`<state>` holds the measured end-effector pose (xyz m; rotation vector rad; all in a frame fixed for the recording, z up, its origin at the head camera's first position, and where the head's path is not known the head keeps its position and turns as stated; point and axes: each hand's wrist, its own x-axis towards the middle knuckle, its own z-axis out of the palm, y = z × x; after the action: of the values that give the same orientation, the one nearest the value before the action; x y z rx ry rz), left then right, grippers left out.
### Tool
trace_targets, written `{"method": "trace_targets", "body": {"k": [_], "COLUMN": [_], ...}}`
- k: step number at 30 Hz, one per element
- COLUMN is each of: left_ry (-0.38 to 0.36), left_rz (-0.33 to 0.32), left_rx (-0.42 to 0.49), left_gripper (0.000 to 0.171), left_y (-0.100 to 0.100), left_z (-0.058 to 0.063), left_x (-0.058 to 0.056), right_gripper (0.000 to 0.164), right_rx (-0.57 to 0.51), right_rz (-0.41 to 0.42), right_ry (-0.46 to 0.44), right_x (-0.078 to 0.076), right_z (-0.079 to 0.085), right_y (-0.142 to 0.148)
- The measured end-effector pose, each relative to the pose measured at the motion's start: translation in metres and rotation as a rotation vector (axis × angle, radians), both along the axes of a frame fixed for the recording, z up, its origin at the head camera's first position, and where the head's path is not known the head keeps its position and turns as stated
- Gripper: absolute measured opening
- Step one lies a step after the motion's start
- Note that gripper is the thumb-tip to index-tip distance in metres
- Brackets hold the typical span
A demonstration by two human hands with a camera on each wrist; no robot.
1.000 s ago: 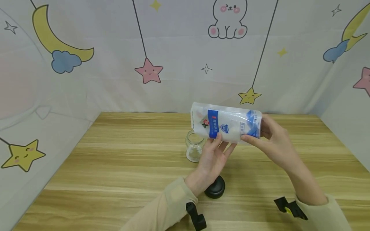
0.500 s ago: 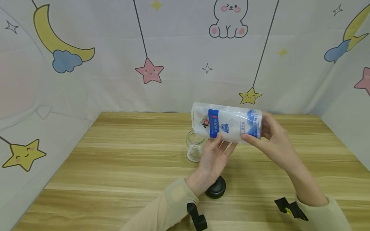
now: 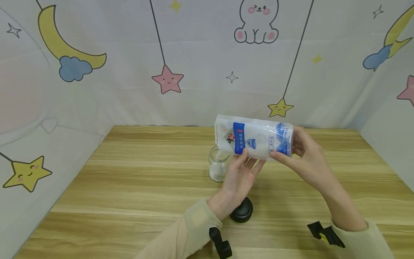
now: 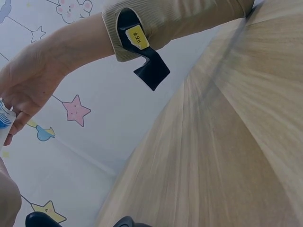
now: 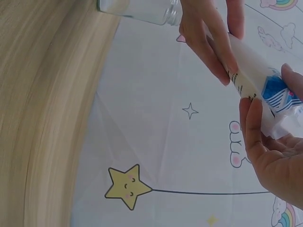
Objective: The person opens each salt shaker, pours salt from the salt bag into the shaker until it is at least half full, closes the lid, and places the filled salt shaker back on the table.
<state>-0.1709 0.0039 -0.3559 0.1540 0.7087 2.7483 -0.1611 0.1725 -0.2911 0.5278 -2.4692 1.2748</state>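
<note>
A white and blue bag of salt (image 3: pixel 258 138) is tilted nearly on its side above the table, its left end over a glass jar (image 3: pixel 217 171). White salt lies in the jar, and a pale stream shows at its mouth. My left hand (image 3: pixel 237 180) holds the bag from below, thumb on the front and fingers behind. With my right hand (image 3: pixel 307 158) I grip the bag's right end, thumb in front. The right wrist view shows both hands on the bag (image 5: pixel 255 71). A black lid (image 3: pixel 242 210) lies on the table beneath my left wrist.
The wooden table (image 3: pixel 129 194) runs back to a white cloth backdrop (image 3: pixel 200 43) printed with stars, moons and a bear. Cloth also closes in both sides. Black straps with camera mounts (image 3: pixel 221 244) sit on the cuffs.
A pale stream now shows at the jar's mouth, and the white salt in the jar looks higher. Both hands and the bag have hardly moved.
</note>
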Motion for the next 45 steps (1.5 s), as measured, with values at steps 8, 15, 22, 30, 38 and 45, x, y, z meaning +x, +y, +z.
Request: {"method": "trace_targets", "body": {"k": [8,15,22,30,38,45], "left_ry": [0.008,0.003,-0.003,0.020,0.022,0.017], "left_rz": [-0.006,-0.001,0.001,-0.013,-0.017,-0.018], "left_rx": [-0.023,-0.039,-0.038,-0.025,-0.019,-0.031], "left_gripper": [0.042,0.042,0.042,0.043,0.042,0.041], "left_y": [-0.0009,-0.0014,-0.0007,-0.0006,-0.0011,-0.0008], "left_z": [-0.0001,0.0002,-0.0001,0.0005,0.0010,0.0011], "left_x": [0.0000,-0.0008,-0.0016,0.0005,0.0012,0.0002], "right_gripper": [0.063,0.062,0.061,0.062,0.065,0.063], "right_rx": [-0.009,-0.005,0.008,-0.003,-0.015,-0.004], "right_rz": [-0.006,-0.016,-0.025,-0.030,-0.027,-0.031], "right_ry": [0.028,0.056,0.061,0.053,0.051,0.054], "right_x": [-0.0004,-0.0008,-0.0007,0.0009,0.0014,0.0013], "right_z": [-0.0018,-0.0027,-0.0017,-0.0008,-0.0014,-0.0012], "right_y": [-0.0006,-0.0009,-0.0012,-0.0009,-0.0007,-0.0008]}}
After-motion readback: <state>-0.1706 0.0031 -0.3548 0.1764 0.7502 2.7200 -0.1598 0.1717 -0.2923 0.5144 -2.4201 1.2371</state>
